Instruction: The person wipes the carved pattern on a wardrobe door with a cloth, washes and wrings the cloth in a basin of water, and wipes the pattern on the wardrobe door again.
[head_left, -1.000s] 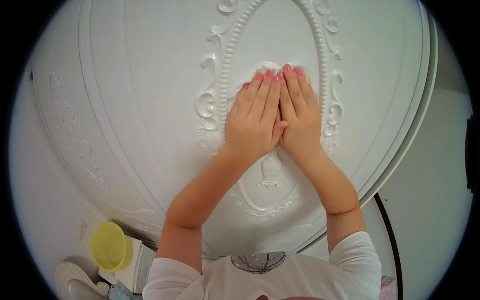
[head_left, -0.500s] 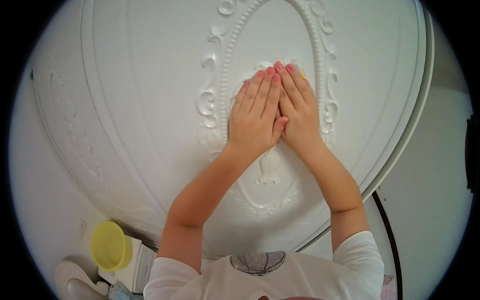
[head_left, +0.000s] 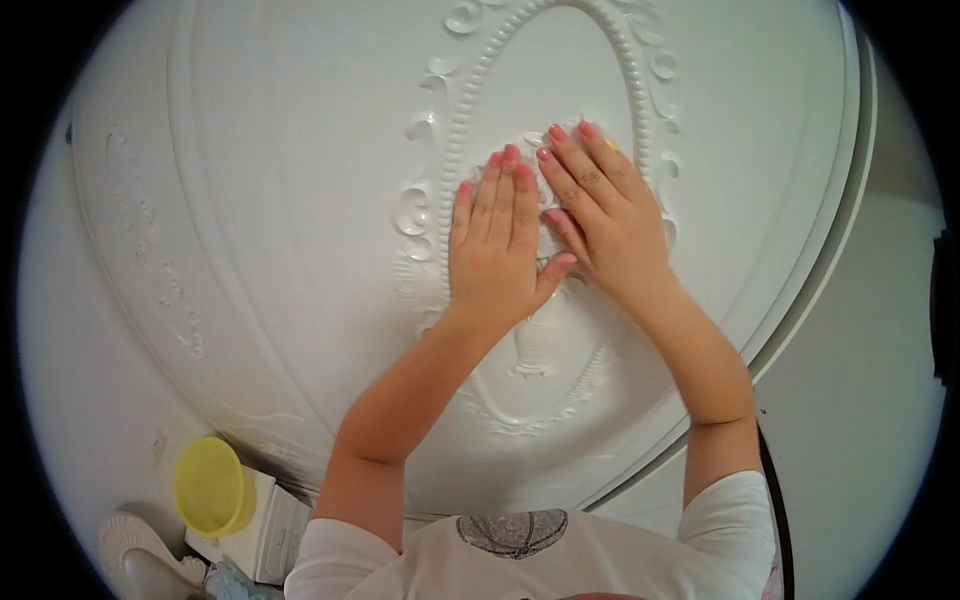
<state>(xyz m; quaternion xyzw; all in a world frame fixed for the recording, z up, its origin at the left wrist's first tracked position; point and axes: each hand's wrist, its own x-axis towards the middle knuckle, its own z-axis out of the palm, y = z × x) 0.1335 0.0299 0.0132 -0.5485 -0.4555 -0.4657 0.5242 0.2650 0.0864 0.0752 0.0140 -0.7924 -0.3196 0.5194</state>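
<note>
My left hand lies flat on a large white panel, fingers stretched upward and thumb out to the right. Beside it my right hand is also spread on the panel, fingers slanting up and left. Both rest within an oval beaded moulding, over a raised white ornament. The ornament's vase-shaped lower part shows below the hands; much of the rest is covered. A small yellow spot shows by my right fingertips; I cannot tell what it is.
At the lower left a yellow basin sits on a small white cabinet. A white carved curved piece stands next to it. The panel's right edge curves down past a grey-white wall.
My hands, which were touching side by side, have moved apart: the left slid left and slightly down, the right moved right. A gap showing the ornament now lies between them.
</note>
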